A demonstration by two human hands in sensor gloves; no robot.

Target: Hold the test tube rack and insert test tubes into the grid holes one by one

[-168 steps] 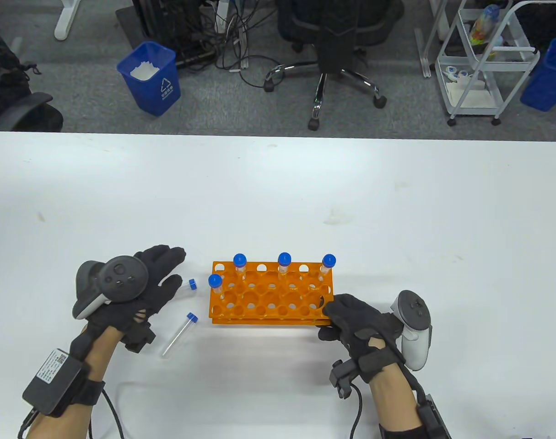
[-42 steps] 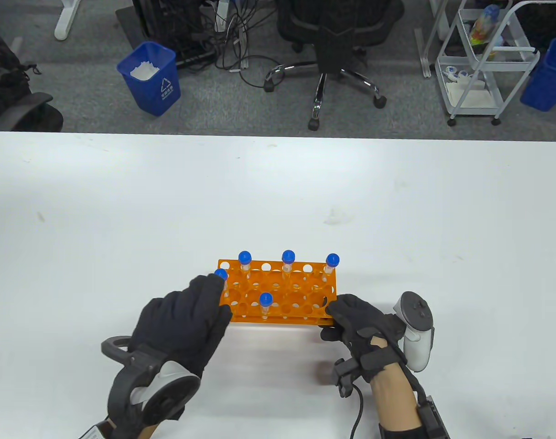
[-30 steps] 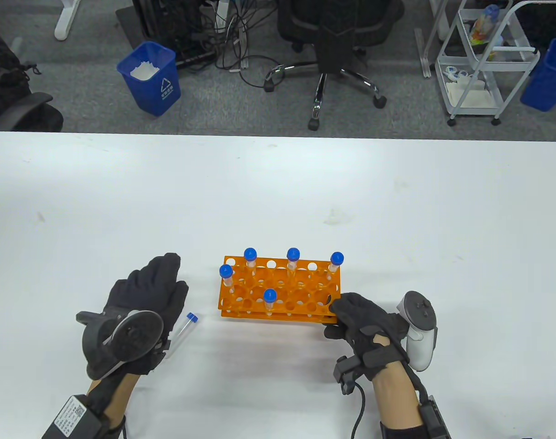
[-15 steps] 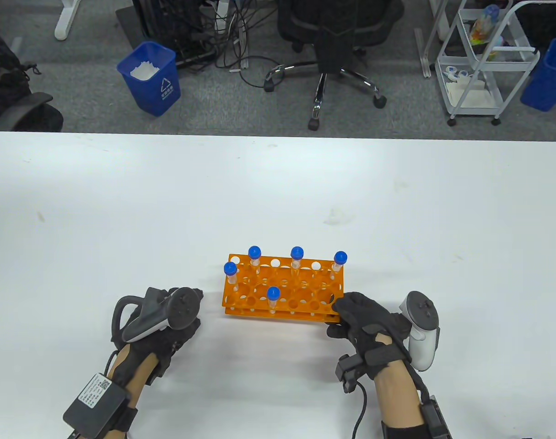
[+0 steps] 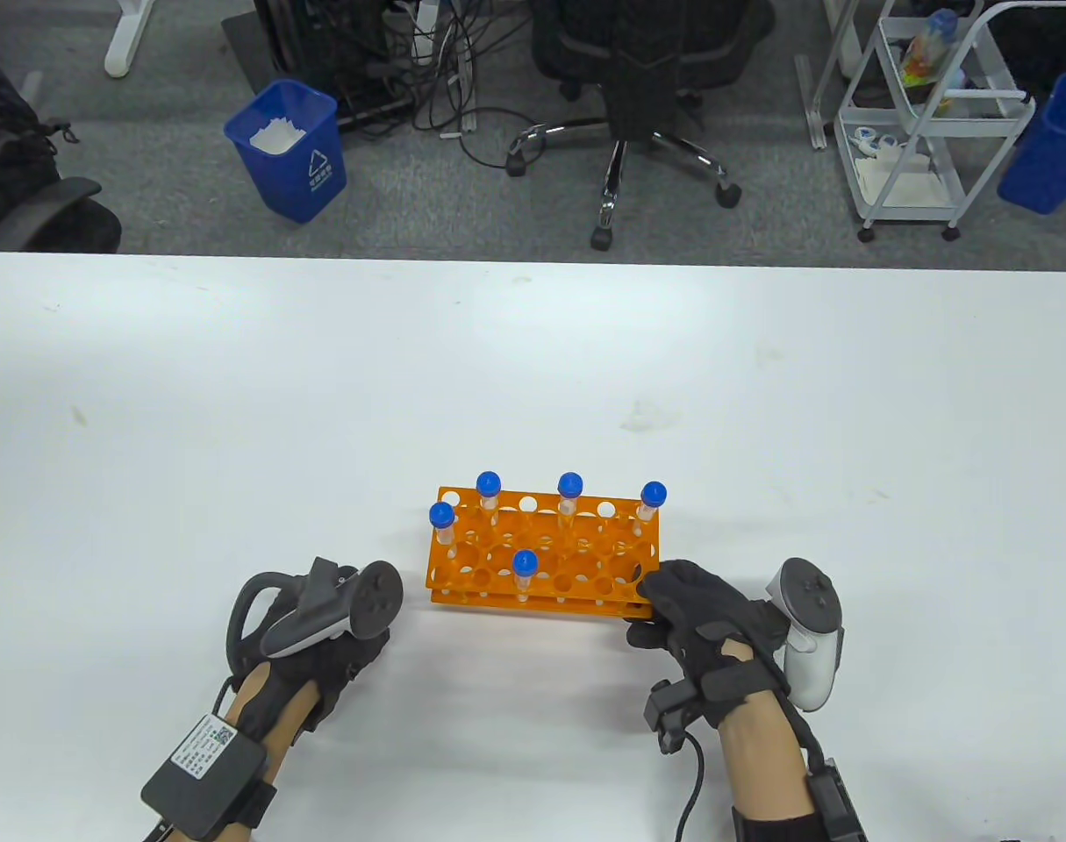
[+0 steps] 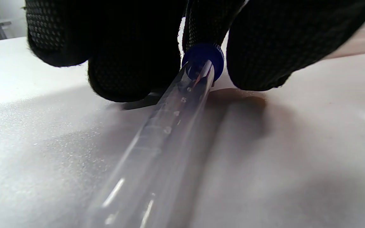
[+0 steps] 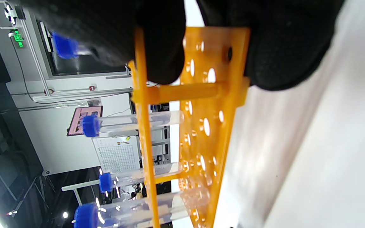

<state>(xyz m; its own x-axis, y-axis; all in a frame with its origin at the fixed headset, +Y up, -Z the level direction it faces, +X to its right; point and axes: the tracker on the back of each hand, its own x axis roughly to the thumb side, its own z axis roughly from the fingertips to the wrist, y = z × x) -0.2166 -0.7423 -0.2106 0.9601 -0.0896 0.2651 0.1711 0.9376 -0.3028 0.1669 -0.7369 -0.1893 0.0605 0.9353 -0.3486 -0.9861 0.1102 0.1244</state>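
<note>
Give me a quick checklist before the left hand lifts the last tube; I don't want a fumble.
1. Right hand holds orange rack at its end: ok.
2. Rack flat on the table: ok.
3. Left hand fingers around the loose tube at its blue cap: ok.
4. Grip firm enough to lift: cannot tell.
5. Free holes in rack: ok.
6. Five tubes upright: ok.
</note>
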